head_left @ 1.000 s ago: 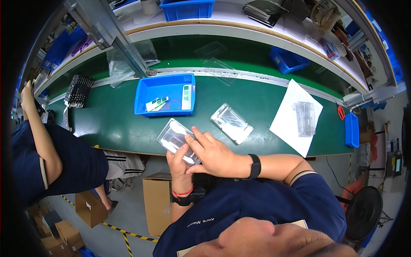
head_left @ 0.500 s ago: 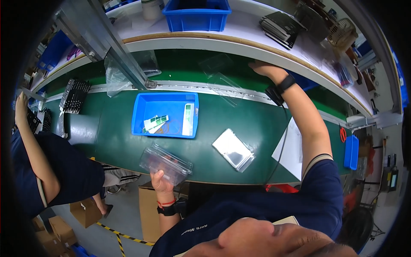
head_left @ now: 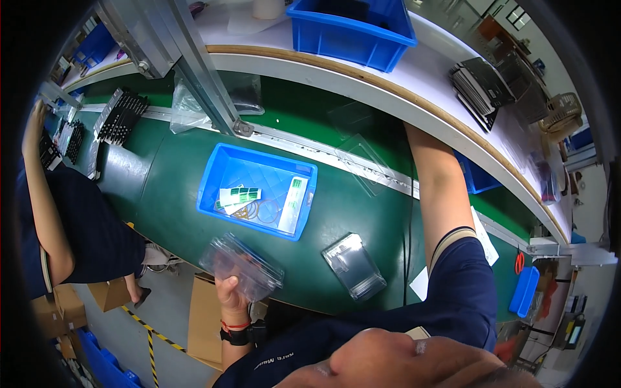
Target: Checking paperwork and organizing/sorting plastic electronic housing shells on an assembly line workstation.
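We see bright, even light from above, soft shadows, glare on the white shelf (head_left: 414,77), and strong bending toward dark edges.

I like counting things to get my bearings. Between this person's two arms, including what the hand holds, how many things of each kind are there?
Clear plastic packs: 2, the held pack in the left hand and the lying pack on the green belt
Blue tray: 1
Black cable: 1
Total: 4
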Action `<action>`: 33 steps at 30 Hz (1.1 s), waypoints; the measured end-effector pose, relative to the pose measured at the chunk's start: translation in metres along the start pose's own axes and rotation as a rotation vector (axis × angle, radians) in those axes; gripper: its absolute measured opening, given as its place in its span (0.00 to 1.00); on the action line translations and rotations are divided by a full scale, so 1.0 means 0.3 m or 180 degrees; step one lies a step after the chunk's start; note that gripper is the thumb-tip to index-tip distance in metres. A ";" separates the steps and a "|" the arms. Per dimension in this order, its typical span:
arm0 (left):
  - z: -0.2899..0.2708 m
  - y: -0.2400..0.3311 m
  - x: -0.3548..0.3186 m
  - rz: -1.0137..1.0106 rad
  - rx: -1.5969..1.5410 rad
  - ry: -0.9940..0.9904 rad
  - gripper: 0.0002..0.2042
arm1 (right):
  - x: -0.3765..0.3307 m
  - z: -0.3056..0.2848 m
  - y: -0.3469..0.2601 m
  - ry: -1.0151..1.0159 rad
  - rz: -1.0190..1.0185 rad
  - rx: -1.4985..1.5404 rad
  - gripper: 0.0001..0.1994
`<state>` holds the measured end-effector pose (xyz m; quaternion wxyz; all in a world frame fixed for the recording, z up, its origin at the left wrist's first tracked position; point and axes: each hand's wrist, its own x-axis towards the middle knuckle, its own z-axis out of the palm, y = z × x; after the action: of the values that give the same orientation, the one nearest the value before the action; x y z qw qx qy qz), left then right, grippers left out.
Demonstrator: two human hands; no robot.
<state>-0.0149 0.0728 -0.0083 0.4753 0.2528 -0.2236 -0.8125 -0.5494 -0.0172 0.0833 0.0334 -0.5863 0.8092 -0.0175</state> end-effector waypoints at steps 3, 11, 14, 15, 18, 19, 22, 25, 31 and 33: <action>0.015 0.002 0.000 0.0021 0.0224 -0.0078 0.32 | -0.003 0.013 0.005 -0.0110 0.0048 0.0056 0.30; 0.044 0.009 0.010 -0.0010 0.0119 -0.0045 0.34 | -0.027 -0.075 0.000 -0.0183 0.0138 0.0122 0.32; 0.031 0.004 0.013 -0.0072 0.0007 -0.0054 0.34 | -0.024 -0.090 -0.003 -0.0204 0.0160 0.0194 0.33; 0.026 0.003 0.007 -0.0075 0.0033 -0.0059 0.34 | -0.032 -0.086 -0.004 -0.0236 0.0176 0.0220 0.33; 0.032 0.014 -0.003 -0.0071 0.0046 -0.0057 0.34 | -0.067 -0.080 0.003 -0.0337 0.0253 0.0288 0.34; 0.031 0.012 -0.005 -0.0091 0.0046 -0.0059 0.34 | -0.084 -0.080 0.005 -0.0370 0.0288 0.0306 0.34; 0.028 0.010 -0.006 -0.0017 0.0066 -0.0046 0.34 | -0.146 -0.083 -0.006 -0.0453 0.0368 0.0386 0.35; 0.023 0.012 0.010 -0.0093 0.0123 -0.0156 0.32 | -0.233 -0.120 -0.036 -0.0506 0.0506 0.0446 0.36; 0.056 0.000 0.047 -0.0085 0.0085 -0.0590 0.29 | -0.604 -0.227 -0.167 -0.0173 0.0715 0.0491 0.40; 0.055 -0.001 0.036 -0.0009 0.0157 -0.0581 0.29 | -0.781 -0.225 -0.299 0.0094 0.0358 0.0609 0.43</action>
<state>-0.0298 0.0653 0.0021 0.4454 0.1897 -0.2856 -0.8271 -0.3967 0.1768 0.1645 0.0783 -0.5338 0.8358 -0.1014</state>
